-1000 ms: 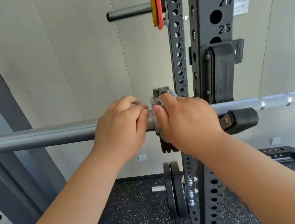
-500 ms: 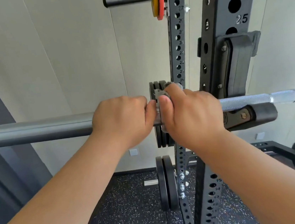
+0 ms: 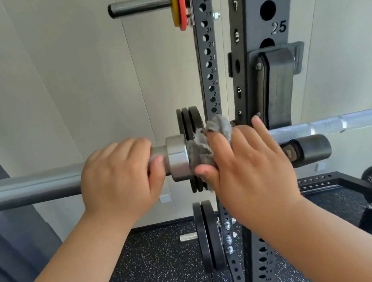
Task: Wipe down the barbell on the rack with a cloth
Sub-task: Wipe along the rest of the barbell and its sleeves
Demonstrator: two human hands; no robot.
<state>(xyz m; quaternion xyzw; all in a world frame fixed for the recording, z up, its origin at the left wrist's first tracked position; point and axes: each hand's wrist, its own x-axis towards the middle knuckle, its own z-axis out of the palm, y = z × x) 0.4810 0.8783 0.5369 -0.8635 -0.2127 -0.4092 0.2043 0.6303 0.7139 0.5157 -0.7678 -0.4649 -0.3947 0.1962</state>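
The barbell [image 3: 26,187] lies across the rack, its thick grey sleeve running left and its thin knurled shaft running right. My left hand [image 3: 119,179] grips the sleeve just left of the shiny collar [image 3: 178,159]. My right hand [image 3: 241,157] holds a grey cloth [image 3: 204,143] wrapped round the bar right of the collar, thumb under the bar and fingers over it. The cloth bunches out above and beside my fingers.
The black rack upright [image 3: 256,15] with numbered holes carries the J-hook [image 3: 308,151] under the bar. Black plates [image 3: 188,121] hang on pegs behind, more plates [image 3: 208,236] lower down. A peg with yellow and red plates [image 3: 177,3] sits above. Speckled rubber floor [image 3: 154,273] below.
My hands have drawn apart a little, so the shiny collar now shows between them. The cloth has slid right along the bar with my right hand.
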